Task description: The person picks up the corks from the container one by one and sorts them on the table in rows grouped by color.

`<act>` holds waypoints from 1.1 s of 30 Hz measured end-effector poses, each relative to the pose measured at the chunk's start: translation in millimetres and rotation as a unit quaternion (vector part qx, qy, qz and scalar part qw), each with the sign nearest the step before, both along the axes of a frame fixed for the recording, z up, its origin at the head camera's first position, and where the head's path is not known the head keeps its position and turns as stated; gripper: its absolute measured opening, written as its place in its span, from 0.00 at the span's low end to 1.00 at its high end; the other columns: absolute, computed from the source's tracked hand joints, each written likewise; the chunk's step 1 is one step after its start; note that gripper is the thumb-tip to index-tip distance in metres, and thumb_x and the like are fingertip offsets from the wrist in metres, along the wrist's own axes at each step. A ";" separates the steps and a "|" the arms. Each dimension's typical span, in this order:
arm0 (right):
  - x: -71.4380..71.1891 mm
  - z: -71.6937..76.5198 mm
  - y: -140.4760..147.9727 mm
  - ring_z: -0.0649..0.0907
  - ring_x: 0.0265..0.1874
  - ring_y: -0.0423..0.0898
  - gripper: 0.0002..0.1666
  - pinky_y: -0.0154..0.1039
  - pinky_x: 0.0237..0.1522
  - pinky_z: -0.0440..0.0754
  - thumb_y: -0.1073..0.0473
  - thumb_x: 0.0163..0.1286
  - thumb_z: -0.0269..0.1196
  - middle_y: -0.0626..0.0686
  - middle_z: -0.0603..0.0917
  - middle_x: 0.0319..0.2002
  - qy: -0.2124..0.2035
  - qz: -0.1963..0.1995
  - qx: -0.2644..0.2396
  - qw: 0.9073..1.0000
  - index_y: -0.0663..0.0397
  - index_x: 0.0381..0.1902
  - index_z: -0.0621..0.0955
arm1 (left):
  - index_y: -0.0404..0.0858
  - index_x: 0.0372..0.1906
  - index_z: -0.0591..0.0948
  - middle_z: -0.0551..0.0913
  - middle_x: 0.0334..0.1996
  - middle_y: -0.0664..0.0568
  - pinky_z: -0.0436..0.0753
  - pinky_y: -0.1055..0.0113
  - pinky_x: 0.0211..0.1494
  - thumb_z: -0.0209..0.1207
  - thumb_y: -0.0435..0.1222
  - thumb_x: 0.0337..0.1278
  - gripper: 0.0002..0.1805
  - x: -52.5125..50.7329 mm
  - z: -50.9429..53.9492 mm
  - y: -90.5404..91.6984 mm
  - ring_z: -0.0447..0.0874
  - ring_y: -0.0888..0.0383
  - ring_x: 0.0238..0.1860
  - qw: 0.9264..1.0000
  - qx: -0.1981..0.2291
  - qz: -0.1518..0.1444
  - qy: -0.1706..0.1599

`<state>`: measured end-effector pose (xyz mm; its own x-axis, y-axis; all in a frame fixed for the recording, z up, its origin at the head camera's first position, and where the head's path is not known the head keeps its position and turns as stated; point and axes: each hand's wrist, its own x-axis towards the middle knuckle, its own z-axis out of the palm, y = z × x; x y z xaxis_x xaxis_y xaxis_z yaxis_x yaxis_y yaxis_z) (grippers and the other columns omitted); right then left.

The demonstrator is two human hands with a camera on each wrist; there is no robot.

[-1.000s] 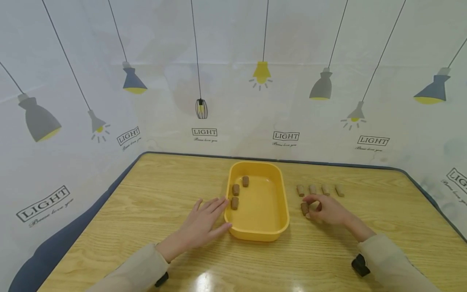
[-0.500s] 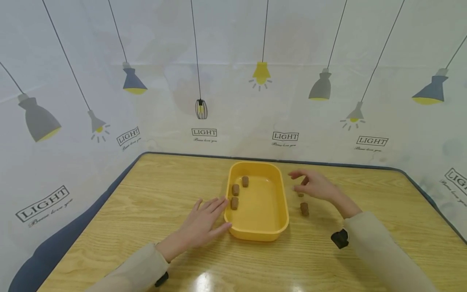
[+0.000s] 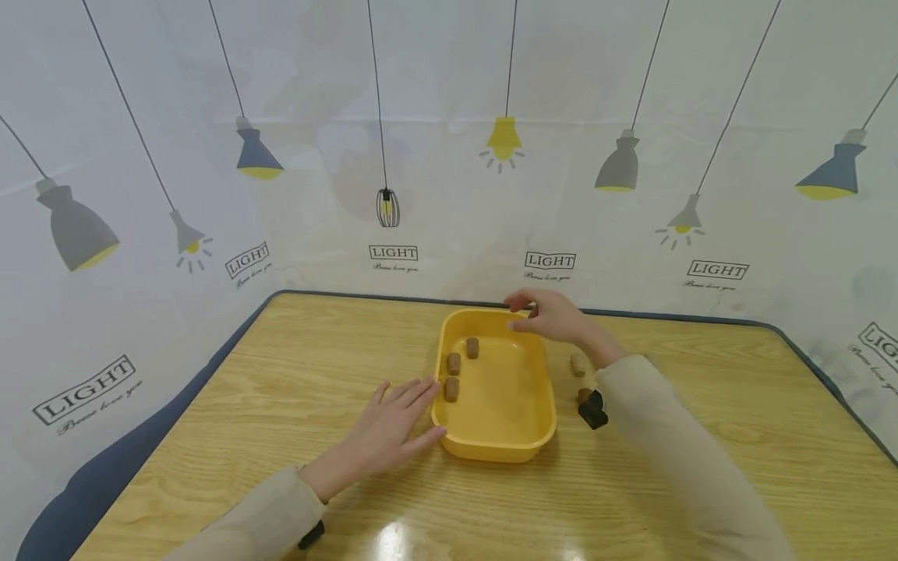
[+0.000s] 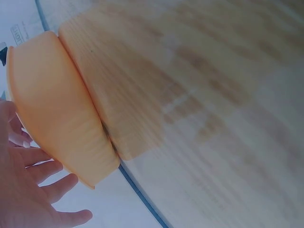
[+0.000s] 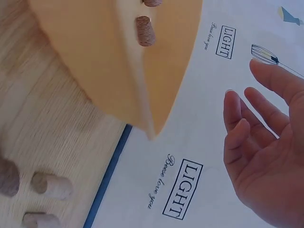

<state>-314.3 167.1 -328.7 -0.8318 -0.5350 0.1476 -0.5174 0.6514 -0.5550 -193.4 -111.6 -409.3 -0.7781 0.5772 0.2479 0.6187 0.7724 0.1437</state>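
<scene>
My left hand (image 3: pixel 382 428) lies with spread fingers against the left rim of the yellow tray (image 3: pixel 494 448); the left wrist view shows those fingers (image 4: pixel 60 187) on the tray's edge. Above the tray's far right corner hovers my right hand (image 3: pixel 554 315), fingers loosely bent. Nothing is between them in the right wrist view. Three brown corks sit in the tray along its left side: a far one (image 3: pixel 472 347), a middle cork (image 3: pixel 454 364) and a near cork (image 3: pixel 452 389). Right of the tray lie a light cork (image 3: pixel 578 365) and a brown cork (image 3: pixel 584 396), partly covered by the wrist camera.
The wooden table (image 3: pixel 337 335) ends at a dark edge against a pale sheet (image 3: pixel 449 156) printed with lamps. A black wrist camera (image 3: pixel 593 411) hangs under my right sleeve (image 3: pixel 673 436), which hides part of the table's right side. Light corks (image 5: pixel 52 185) also show in the right wrist view.
My right hand has let go of the brown cork beside the tray and moved up and left, past the light corks, to above the tray's far right corner. The left hand has stayed put.
</scene>
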 end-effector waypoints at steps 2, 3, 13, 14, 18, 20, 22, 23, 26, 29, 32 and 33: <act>-5.0 0.5 -6.4 0.77 0.39 0.51 0.24 0.45 0.44 0.72 0.57 0.59 0.61 0.59 0.77 0.45 -0.005 -0.007 0.005 1.000 0.59 0.53 0.73 | 0.38 0.64 0.61 0.61 0.63 0.49 0.52 0.44 0.58 0.37 0.60 0.59 0.37 0.0 0.7 0.1 0.57 0.50 0.62 1.000 -0.002 -0.001 -0.001; -7.0 0.7 -9.2 0.76 0.40 0.52 0.24 0.46 0.44 0.72 0.56 0.59 0.61 0.59 0.77 0.45 -0.008 -0.011 0.009 1.000 0.59 0.53 0.73 | 0.38 0.64 0.61 0.61 0.63 0.49 0.52 0.43 0.58 0.37 0.60 0.59 0.37 -0.1 0.8 0.2 0.57 0.50 0.62 1.000 -0.003 -0.002 -0.002; -21.1 -3.1 -33.8 0.73 0.46 0.53 0.23 0.46 0.46 0.70 0.56 0.60 0.60 0.58 0.76 0.47 -0.035 -0.041 0.004 0.999 0.59 0.53 0.73 | 0.38 0.64 0.61 0.61 0.63 0.48 0.53 0.42 0.57 0.38 0.59 0.59 0.37 0.0 2.1 0.1 0.58 0.48 0.61 1.000 -0.001 -0.006 -0.004; -22.2 -4.4 -36.0 0.73 0.47 0.54 0.23 0.46 0.46 0.70 0.57 0.60 0.60 0.58 0.76 0.47 -0.036 -0.041 0.000 0.999 0.59 0.53 0.73 | 0.38 0.64 0.61 0.61 0.63 0.48 0.53 0.42 0.57 0.37 0.59 0.59 0.37 -0.1 1.9 0.1 0.58 0.49 0.61 1.000 -0.002 -0.006 -0.003; -25.7 -10.9 -45.7 0.75 0.44 0.52 0.23 0.44 0.44 0.72 0.58 0.59 0.60 0.59 0.76 0.47 -0.053 -0.057 -0.025 0.997 0.61 0.52 0.74 | 0.39 0.65 0.61 0.61 0.63 0.49 0.53 0.43 0.57 0.37 0.60 0.59 0.37 -0.3 1.4 0.2 0.58 0.49 0.61 1.000 0.000 -0.005 -0.002; -26.8 -15.4 -50.6 0.76 0.43 0.52 0.22 0.42 0.42 0.74 0.59 0.59 0.61 0.60 0.76 0.47 -0.061 -0.068 -0.037 0.995 0.61 0.51 0.74 | 0.39 0.65 0.61 0.61 0.63 0.49 0.52 0.43 0.57 0.36 0.60 0.59 0.37 -0.3 1.3 0.0 0.58 0.49 0.61 1.000 0.002 -0.004 -0.003; -26.2 -19.6 -55.0 0.76 0.42 0.52 0.22 0.41 0.41 0.74 0.60 0.59 0.60 0.60 0.76 0.47 -0.072 -0.078 -0.050 0.993 0.62 0.51 0.73 | 0.39 0.65 0.61 0.61 0.63 0.49 0.52 0.43 0.57 0.36 0.60 0.59 0.37 -0.4 1.0 -0.2 0.58 0.49 0.61 1.000 0.002 -0.004 -0.004; -26.1 -22.2 -56.7 0.76 0.41 0.52 0.22 0.41 0.41 0.75 0.60 0.59 0.60 0.60 0.75 0.47 -0.078 -0.083 -0.061 0.992 0.63 0.52 0.73 | 0.39 0.65 0.61 0.61 0.63 0.49 0.52 0.43 0.57 0.36 0.60 0.59 0.37 -0.5 0.8 -0.3 0.58 0.49 0.61 1.000 0.001 -0.004 -0.003; -24.8 -30.9 -60.0 0.75 0.43 0.52 0.23 0.42 0.42 0.74 0.61 0.60 0.60 0.60 0.74 0.48 -0.093 -0.094 -0.091 0.987 0.63 0.53 0.72 | 0.39 0.65 0.61 0.61 0.63 0.49 0.52 0.43 0.57 0.35 0.60 0.59 0.37 -1.1 -0.2 -0.4 0.58 0.49 0.61 1.000 -0.001 -0.004 -0.001; -23.4 -40.7 -61.7 0.75 0.44 0.52 0.23 0.44 0.43 0.74 0.60 0.60 0.60 0.59 0.74 0.49 -0.107 -0.108 -0.114 0.982 0.63 0.53 0.73 | 0.39 0.65 0.61 0.60 0.63 0.49 0.52 0.43 0.57 0.35 0.61 0.59 0.37 -1.8 -1.1 -0.5 0.58 0.49 0.61 1.000 -0.004 -0.004 0.001; -23.6 -50.9 -63.0 0.74 0.45 0.52 0.23 0.44 0.43 0.73 0.59 0.60 0.60 0.58 0.74 0.50 -0.113 -0.119 -0.117 0.979 0.61 0.53 0.73 | 0.39 0.65 0.61 0.61 0.63 0.49 0.53 0.43 0.57 0.35 0.60 0.59 0.37 -2.3 -1.8 -0.7 0.58 0.49 0.61 1.000 -0.003 -0.005 0.003; -23.6 -54.1 -63.1 0.74 0.45 0.52 0.23 0.44 0.44 0.73 0.59 0.59 0.61 0.58 0.74 0.50 -0.119 -0.122 -0.118 0.978 0.61 0.53 0.73 | 0.38 0.64 0.61 0.61 0.63 0.48 0.53 0.43 0.57 0.35 0.60 0.59 0.37 -2.4 -2.0 -0.8 0.58 0.49 0.61 1.000 -0.003 -0.006 0.003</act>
<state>-337.9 104.0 -382.8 -0.9565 -0.2902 0.0293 -0.1999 0.5790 -0.7904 -195.8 -112.3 -411.3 -0.7698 0.5873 0.2499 0.6284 0.7659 0.1358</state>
